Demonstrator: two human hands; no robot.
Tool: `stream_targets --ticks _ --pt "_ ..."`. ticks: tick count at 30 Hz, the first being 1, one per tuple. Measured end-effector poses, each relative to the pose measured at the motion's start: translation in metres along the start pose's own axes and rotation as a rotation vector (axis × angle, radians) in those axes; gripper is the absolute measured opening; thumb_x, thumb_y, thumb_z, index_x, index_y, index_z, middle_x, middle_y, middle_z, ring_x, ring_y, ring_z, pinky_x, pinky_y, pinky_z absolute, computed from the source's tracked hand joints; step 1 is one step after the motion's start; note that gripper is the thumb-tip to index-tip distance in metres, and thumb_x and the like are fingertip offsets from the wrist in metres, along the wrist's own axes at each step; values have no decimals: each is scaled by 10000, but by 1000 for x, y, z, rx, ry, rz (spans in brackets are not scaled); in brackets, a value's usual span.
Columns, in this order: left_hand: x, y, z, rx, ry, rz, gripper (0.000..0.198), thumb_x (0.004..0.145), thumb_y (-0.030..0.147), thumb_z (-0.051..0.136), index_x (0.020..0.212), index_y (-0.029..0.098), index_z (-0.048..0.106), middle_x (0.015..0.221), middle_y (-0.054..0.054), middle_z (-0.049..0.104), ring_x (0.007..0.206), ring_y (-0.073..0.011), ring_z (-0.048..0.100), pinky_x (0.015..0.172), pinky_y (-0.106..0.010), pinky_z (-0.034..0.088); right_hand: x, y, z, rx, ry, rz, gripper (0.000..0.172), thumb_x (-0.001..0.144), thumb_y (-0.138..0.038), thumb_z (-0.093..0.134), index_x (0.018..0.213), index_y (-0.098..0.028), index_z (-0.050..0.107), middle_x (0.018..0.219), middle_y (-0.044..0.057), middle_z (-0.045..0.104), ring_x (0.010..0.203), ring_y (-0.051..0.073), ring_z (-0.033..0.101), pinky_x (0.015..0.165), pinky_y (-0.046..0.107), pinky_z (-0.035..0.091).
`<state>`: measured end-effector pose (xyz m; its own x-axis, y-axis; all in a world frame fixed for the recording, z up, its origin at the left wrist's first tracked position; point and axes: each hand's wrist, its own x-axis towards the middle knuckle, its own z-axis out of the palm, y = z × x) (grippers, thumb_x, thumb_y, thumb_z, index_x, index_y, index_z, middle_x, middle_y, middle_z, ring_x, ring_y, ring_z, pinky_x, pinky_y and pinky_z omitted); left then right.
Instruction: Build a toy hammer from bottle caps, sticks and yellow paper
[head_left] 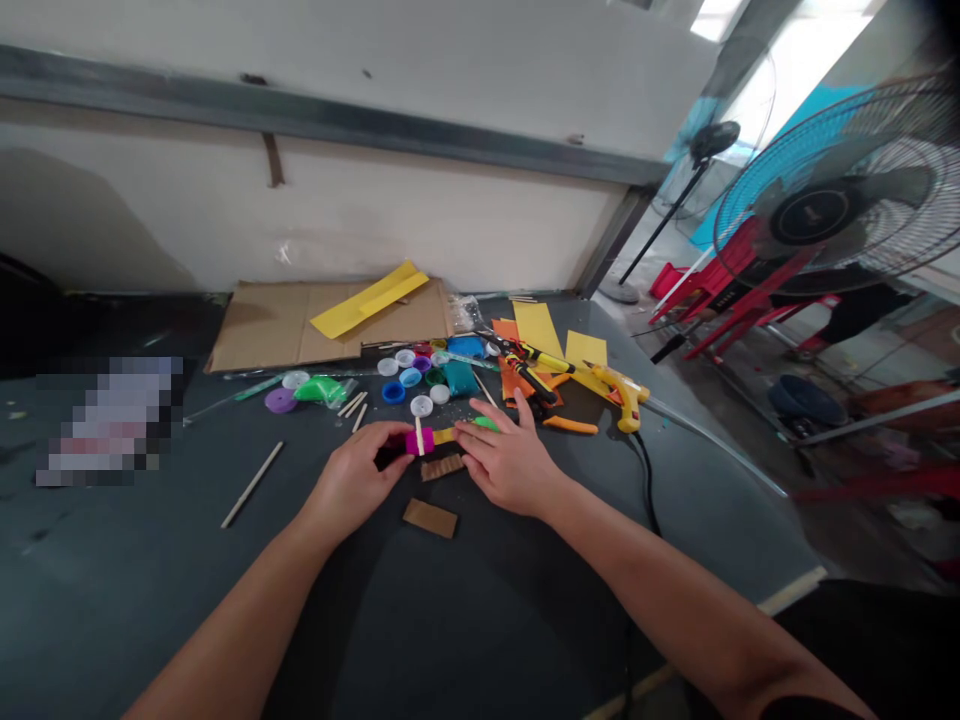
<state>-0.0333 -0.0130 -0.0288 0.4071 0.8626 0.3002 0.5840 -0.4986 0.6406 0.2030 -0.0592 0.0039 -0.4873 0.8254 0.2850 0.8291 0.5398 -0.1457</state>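
My left hand [358, 470] pinches a magenta piece [426, 441] with a short white stick [419, 435] upright across it. A yellow strip [445, 436] runs from that piece to my right hand [511, 455]. The thumb and index finger there close around the strip's end, while the other fingers stay spread. Just below the strip lies a small corrugated cardboard piece [442, 467]; nearer to me is another flat cardboard piece [430, 518]. Something bright green [486, 423] shows partly behind my right fingers. A white bottle cap [421, 406] sits just beyond the magenta piece.
Several bottle caps [393, 392] lie behind my hands. A yellow glue gun [626, 395] with a black cord, orange-handled pliers [570, 425] and yellow sheets [537, 330] are to the right. Cardboard [270, 325] lies at the back; a loose stick [253, 485] is left. A fan [817, 210] stands beyond the table.
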Motion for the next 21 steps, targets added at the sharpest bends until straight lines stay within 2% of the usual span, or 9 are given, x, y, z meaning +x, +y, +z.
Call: stream_targets --ticks 4,8,21 --pt "-1 3 0 -18 8 -12 248 814 218 596 1062 220 592 1000 -38 677 875 -179 656 813 -349 533 2 -2 1 -6 10 6 356 958 -322 396 1237 -225 595 1251 34 642 1348 238 369 1126 598 -75" --pt "-2 4 0 -24 14 -16 254 805 196 597 1058 223 593 990 -34 674 876 -177 651 803 -346 535 2 -6 4 -31 21 -11 385 958 -350 399 1277 -215 567 1310 47 598 1352 252 362 1134 593 -28" --pt "-1 3 -1 -36 -11 -44 254 804 196 601 1056 229 596 986 -19 676 878 -167 650 816 -330 526 2 -8 4 -34 -5 8 396 962 -356 383 1279 -201 563 1319 53 591 1356 248 353 1138 585 -26"
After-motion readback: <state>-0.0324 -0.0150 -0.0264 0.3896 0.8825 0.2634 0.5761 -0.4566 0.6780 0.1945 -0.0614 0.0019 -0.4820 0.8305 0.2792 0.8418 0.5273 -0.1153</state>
